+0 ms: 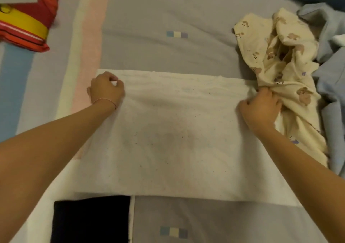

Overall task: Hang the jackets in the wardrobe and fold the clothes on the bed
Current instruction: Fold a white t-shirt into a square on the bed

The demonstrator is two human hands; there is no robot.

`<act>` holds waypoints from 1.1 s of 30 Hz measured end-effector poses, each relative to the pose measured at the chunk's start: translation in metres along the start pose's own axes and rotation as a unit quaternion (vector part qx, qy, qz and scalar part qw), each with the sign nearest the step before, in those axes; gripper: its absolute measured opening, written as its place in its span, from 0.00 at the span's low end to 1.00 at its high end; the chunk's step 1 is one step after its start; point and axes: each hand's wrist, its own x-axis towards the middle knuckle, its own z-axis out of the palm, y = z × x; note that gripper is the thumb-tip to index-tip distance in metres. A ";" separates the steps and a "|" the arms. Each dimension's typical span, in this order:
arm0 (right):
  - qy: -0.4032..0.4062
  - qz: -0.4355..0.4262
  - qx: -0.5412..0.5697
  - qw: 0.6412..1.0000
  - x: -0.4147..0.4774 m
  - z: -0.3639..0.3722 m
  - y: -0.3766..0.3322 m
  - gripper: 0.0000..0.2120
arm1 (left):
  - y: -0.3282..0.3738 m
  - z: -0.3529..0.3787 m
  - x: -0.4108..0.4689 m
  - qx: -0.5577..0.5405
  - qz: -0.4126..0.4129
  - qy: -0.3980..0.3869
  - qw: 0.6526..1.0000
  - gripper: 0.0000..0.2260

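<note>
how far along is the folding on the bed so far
Done, it seems: a dark garment lies folded flat at the near edge. In hand: the left hand and right hand grip the two far corners of a white speckled garment spread flat. Left: a crumpled bear-print piece and light blue clothes at the right. No wardrobe or jackets show.

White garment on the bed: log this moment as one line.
step: folding | white garment: flat on bed | left hand: pinching far left corner | right hand: gripping right edge | bear-print cloth: crumpled, right
</note>
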 end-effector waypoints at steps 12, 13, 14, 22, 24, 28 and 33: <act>-0.161 -0.131 0.024 0.978 0.054 0.012 -0.054 0.14 | 0.061 0.039 0.020 -0.095 0.125 -0.213 0.964 0.09; -0.162 -0.122 0.040 0.978 0.059 0.012 -0.055 0.13 | 0.063 0.041 0.022 -0.105 0.122 -0.205 0.965 0.09; -0.166 -0.110 0.055 0.978 0.062 0.013 -0.054 0.13 | 0.063 0.043 0.023 -0.106 0.120 -0.198 0.967 0.09; -0.067 -0.409 -0.009 0.910 -0.012 0.042 -0.062 0.27 | 0.058 0.063 -0.039 0.141 0.450 -0.096 0.877 0.23; -0.123 -0.495 -0.082 0.856 -0.020 0.053 -0.051 0.31 | 0.048 0.072 -0.048 0.243 0.459 -0.168 0.838 0.29; -0.089 -0.306 -0.111 0.941 0.016 0.045 0.004 0.29 | 0.011 0.060 -0.013 0.276 0.309 -0.148 0.898 0.27; -0.081 -0.162 -0.114 0.977 0.016 0.026 -0.001 0.29 | 0.003 0.037 -0.008 0.296 0.160 -0.158 0.928 0.28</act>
